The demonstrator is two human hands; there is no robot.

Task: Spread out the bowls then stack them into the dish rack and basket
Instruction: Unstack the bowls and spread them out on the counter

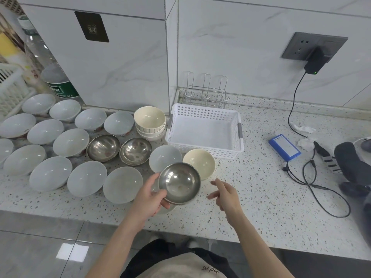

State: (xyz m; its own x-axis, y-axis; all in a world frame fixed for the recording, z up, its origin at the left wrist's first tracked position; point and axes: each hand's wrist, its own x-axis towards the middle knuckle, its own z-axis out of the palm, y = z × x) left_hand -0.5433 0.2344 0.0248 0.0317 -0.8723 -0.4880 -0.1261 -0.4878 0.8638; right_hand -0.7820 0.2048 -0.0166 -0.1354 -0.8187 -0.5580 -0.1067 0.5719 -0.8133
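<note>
A steel bowl point(179, 183) is held tilted above the speckled counter point(251, 189), the left hand point(149, 197) gripping its rim, the right hand point(225, 194) beside it with fingers loosely apart, the white basket point(204, 130) and wire dish rack point(205, 93) behind.

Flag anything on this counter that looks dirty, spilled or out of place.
The steel bowl gripped by the left hand has reddish-brown smears inside. Crumpled tissues lie loose near the blue box. Nothing is spilled.
</note>
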